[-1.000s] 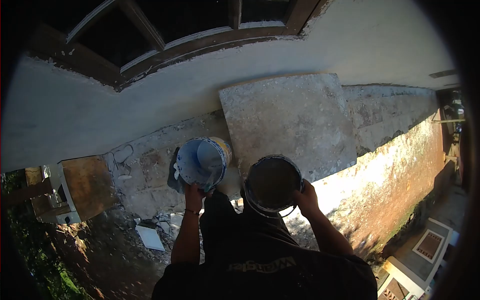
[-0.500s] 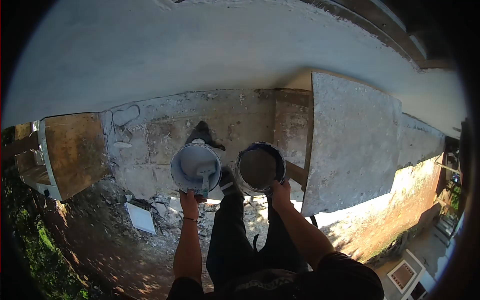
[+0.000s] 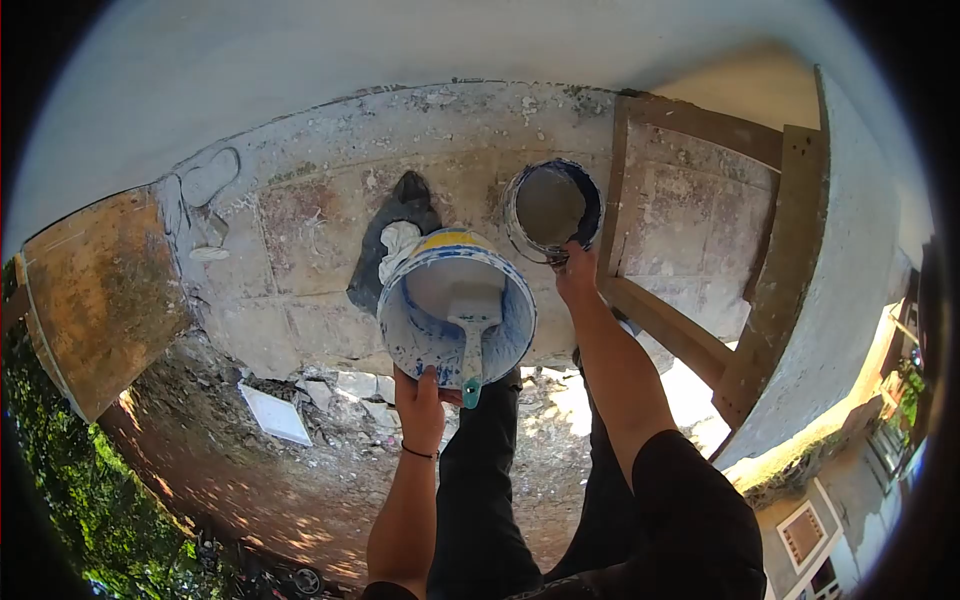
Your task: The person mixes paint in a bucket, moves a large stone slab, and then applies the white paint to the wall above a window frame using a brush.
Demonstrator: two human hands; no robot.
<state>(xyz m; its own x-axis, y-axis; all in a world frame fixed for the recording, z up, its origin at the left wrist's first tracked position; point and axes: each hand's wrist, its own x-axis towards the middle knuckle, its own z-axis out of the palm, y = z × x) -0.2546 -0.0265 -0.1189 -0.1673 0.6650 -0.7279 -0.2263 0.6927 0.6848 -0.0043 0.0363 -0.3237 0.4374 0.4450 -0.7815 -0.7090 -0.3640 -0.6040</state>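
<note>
My left hand (image 3: 420, 405) grips the near rim of a paint-smeared bucket (image 3: 400, 318), thumb on the side. Inside it is pale grey paint, and a wide brush (image 3: 474, 345) leans in it with its teal-tipped handle over the near rim. Farther out, my right hand (image 3: 577, 272) is closed on the near edge of a smaller dark bucket (image 3: 591, 205) containing grey material. Beyond the left bucket, a dark bag (image 3: 368, 265) and a crumpled white cloth (image 3: 400, 243) lie on the concrete ledge, partly hidden by that bucket.
A wooden frame with a panel (image 3: 785, 270) stands at the right against the pale wall (image 3: 400, 45). On the left is a stained wooden board (image 3: 105, 290). Rubble and a white rectangular piece (image 3: 275, 414) lie below the ledge (image 3: 290, 345).
The left bucket now looks larger and closer, moved rightward in view. My right hand has carried the dark bucket farther out and right. The panel now shows its edge and legs.
</note>
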